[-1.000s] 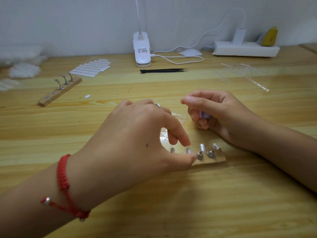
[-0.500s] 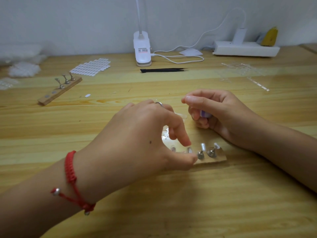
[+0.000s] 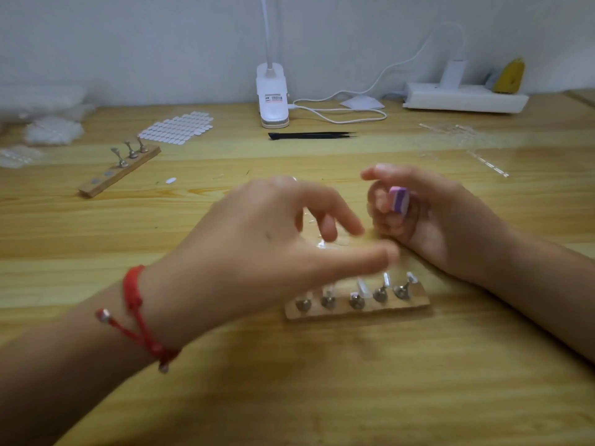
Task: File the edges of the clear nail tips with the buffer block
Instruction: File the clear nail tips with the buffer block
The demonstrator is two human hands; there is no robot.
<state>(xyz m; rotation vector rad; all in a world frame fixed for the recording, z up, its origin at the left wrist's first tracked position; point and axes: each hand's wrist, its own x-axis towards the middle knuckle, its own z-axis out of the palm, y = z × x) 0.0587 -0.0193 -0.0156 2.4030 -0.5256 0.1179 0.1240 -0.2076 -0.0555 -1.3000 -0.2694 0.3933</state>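
Observation:
A small pink, purple and white buffer block [image 3: 399,201] sits in the curled fingers of my right hand [image 3: 438,223], which rests on the table. My left hand [image 3: 273,243] hovers just left of it, blurred, with thumb and fingers spread apart and nothing clearly held. A clear glint [image 3: 322,244] shows between its thumb and index finger. Below both hands lies a wooden holder [image 3: 418,300] carrying several metal stands [image 3: 357,300], some topped with clear nail tips [image 3: 362,284].
On the wooden table [image 3: 322,381] are a second wooden holder [image 3: 119,170] at left, a sheet of white tabs [image 3: 177,127], black tweezers [image 3: 310,135], a white lamp base [image 3: 273,98], a power strip [image 3: 463,98], clear plastic strips [image 3: 463,136] and bagged clear tips [image 3: 53,130].
My left hand has spread its pinched fingers and lifted off the holder, uncovering all the stands. My right hand has turned so the buffer block faces me.

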